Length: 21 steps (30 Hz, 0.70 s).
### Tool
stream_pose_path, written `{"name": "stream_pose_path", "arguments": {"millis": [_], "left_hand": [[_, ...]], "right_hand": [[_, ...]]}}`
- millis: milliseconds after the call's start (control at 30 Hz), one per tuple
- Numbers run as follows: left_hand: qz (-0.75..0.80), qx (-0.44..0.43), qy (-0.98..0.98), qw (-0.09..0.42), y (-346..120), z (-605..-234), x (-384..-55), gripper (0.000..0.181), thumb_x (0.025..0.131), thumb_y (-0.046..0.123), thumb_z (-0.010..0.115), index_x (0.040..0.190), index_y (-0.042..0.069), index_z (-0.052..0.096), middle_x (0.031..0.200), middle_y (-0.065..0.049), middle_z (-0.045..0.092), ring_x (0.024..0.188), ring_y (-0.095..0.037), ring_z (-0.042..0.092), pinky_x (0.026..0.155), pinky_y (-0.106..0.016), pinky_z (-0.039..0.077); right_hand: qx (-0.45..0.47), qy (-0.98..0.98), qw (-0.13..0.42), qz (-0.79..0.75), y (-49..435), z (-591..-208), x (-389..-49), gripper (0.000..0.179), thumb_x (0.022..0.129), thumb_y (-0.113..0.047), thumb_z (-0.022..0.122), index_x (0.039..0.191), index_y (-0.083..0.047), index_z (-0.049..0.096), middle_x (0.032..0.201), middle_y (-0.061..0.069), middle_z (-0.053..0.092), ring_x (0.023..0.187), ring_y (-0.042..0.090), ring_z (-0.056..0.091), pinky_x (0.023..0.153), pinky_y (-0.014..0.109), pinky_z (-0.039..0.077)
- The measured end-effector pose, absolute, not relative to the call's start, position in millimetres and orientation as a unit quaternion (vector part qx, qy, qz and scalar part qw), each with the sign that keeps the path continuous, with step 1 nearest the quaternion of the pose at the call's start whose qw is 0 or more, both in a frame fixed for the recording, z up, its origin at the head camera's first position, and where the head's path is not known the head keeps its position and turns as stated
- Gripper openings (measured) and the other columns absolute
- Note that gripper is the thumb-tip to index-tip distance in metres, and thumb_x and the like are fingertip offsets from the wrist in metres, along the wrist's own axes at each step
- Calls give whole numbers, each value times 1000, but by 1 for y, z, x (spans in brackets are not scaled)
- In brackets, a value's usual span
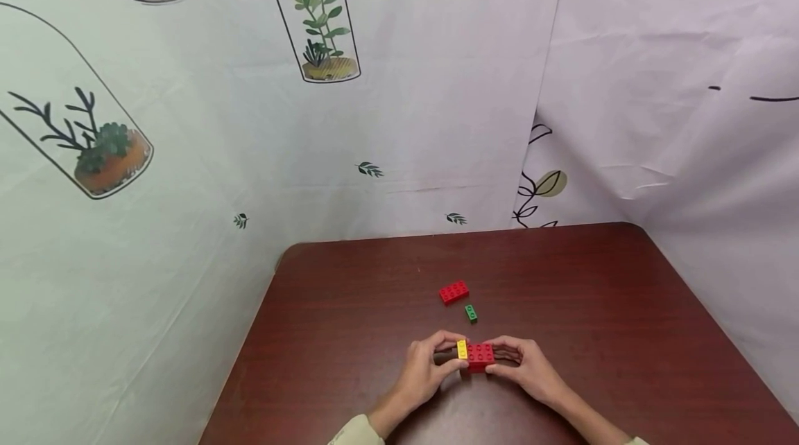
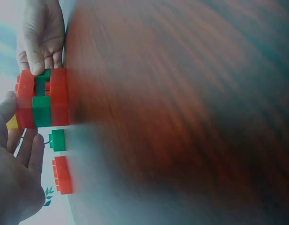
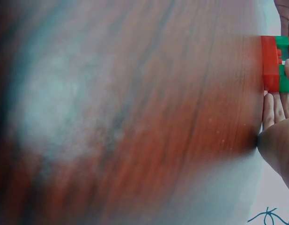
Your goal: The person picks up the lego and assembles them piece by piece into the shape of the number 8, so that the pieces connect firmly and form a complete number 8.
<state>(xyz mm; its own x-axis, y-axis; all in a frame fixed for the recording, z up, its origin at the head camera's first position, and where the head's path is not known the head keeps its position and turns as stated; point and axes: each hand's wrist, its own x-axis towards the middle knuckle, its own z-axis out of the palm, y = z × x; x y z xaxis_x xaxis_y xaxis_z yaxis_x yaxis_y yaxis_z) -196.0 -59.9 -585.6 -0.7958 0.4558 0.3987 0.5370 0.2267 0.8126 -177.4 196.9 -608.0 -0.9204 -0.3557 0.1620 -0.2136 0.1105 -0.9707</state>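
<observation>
The stack of glossy plastic toy bricks, red, green and yellow [image 1: 480, 356], is down at tabletop level between a person's two bare hands, its studs facing up. Its long axis runs from left to right, hand to hand. From the left wrist I see a red brick at the bottom, green bricks at both ends of the middle layer with a gap between them, and another red brick above. A narrow yellow two-stud plastic brick [image 1: 462, 349] sits crosswise on top at the left end, pointing away from the person.

The left hand [image 1: 419, 370] pinches that left end, thumb on the near side and fingers on the far side; the right hand [image 1: 532, 367] pinches the right end the same way.

Just beyond the stack lies a small green two-stud plastic brick [image 1: 471, 313], its long axis running away from the person. Near it, farther off, a flat red eight-stud plastic brick [image 1: 453, 292] slants, right end farther away.

The dark reddish-brown wooden table [image 1: 349, 292] stretches wide to either side, its left and right edges well apart from the hands. Its far edge, with rounded corners, meets white plant-printed cloth [image 1: 437, 105].
</observation>
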Motion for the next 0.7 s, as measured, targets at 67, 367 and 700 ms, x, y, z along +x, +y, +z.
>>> {"name": "stream_pose_path", "arguments": {"millis": [67, 367, 700], "left_hand": [[-533, -322, -781, 42, -60, -587, -196, 35, 90, 14, 84, 122, 6, 72, 115, -9, 79, 109, -18, 74, 86, -43, 63], [-522, -322, -789, 41, -61, -588, -196, 36, 91, 18, 83, 123, 7, 71, 117, -7, 79, 109, -11, 73, 86, -31, 62], [-512, -318, -797, 44, -59, -590, -195, 38, 90, 17, 85, 124, 9, 71, 117, -1, 79, 109, -8, 73, 86, -25, 61]], "right_hand": [[-191, 744, 56, -637, 197, -608, -177, 36, 94, -6, 81, 125, 7, 69, 119, 24, 73, 108, 11, 73, 88, 25, 60], [-185, 743, 69, -640, 197, -605, -178, 37, 94, -7, 82, 126, 7, 69, 122, 25, 72, 109, 10, 72, 90, 25, 60], [-253, 738, 216, -587, 214, -579, -200, 48, 96, 6, 71, 142, 12, 58, 137, 27, 65, 124, 21, 67, 99, 31, 56]]}}
